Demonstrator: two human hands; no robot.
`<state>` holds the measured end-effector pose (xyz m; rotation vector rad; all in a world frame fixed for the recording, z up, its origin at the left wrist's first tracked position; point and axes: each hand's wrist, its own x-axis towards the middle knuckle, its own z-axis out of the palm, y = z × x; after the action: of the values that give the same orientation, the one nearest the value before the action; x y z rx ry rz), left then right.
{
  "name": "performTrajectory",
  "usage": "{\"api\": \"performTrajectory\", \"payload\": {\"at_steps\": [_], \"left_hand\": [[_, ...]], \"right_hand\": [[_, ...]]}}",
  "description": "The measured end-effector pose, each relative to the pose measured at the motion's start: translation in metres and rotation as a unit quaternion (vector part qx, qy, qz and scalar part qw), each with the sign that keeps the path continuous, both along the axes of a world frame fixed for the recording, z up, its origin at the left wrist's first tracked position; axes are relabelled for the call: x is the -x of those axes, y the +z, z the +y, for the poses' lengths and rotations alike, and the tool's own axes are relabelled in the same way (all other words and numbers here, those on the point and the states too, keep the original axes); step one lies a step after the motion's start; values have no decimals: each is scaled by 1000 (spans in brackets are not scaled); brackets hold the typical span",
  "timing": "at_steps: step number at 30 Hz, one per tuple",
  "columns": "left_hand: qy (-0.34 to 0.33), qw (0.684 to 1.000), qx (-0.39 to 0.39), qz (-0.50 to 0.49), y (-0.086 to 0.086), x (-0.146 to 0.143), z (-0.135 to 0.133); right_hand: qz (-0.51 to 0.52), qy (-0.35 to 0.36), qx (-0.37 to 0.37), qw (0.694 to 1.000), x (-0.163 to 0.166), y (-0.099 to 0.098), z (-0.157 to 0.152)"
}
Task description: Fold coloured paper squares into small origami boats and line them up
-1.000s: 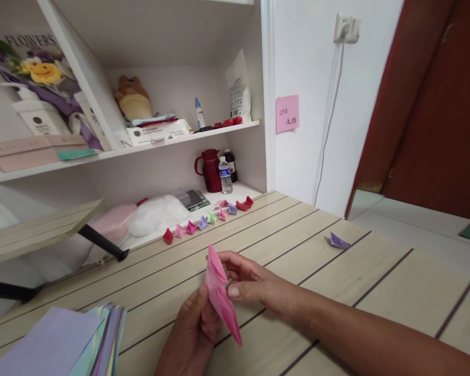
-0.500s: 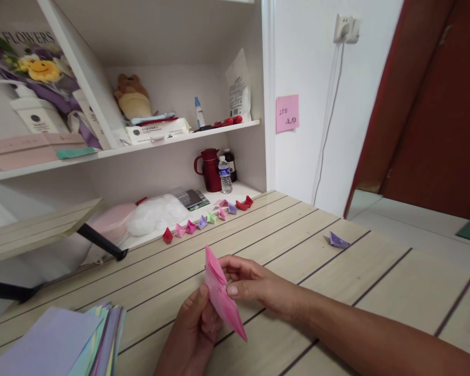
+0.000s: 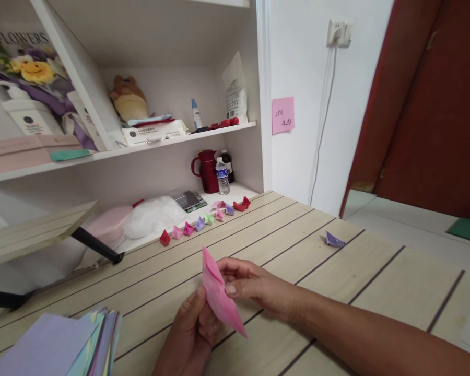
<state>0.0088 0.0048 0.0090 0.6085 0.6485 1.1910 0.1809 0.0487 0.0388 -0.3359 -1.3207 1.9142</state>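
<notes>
A folded sheet of pink paper (image 3: 221, 300) is held tilted above the table, its long point toward the lower right. My left hand (image 3: 194, 324) pinches its left side between thumb and fingers. On the opposite side my right hand (image 3: 254, 287) grips it, thumb on the near face and fingers behind. The paper hides some of the fingertips. Farther back, a row of small folded paper boats (image 3: 199, 223) in red, pink, purple and green lines the table's far edge. A lone purple paper boat (image 3: 334, 239) lies to the right.
A stack of coloured paper (image 3: 50, 344) lies at the lower left of the slatted table (image 3: 297, 250). Behind are a small raised stand (image 3: 39, 230) with black legs, a plastic bag (image 3: 154, 216), a red jug (image 3: 207, 171) and a water bottle (image 3: 222, 176).
The whole view has shifted slightly. Both hands keep their hold on the pink paper, which has turned a little so its near face shows more.
</notes>
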Motion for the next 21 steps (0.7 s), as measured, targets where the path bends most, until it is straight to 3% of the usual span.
{"api": "performTrajectory", "payload": {"at_steps": [7,14,21], "left_hand": [[15,1000,11,2,2,-2,0],[56,998,10,26,4,0,3],[106,964,-56,239,-6,2,8]], "right_hand": [[-1,5,-11,1000,1,-4,3],[-68,-28,-131,989,-2,-2,-1],[-146,-121,-128,974,-1,-7,2]]}}
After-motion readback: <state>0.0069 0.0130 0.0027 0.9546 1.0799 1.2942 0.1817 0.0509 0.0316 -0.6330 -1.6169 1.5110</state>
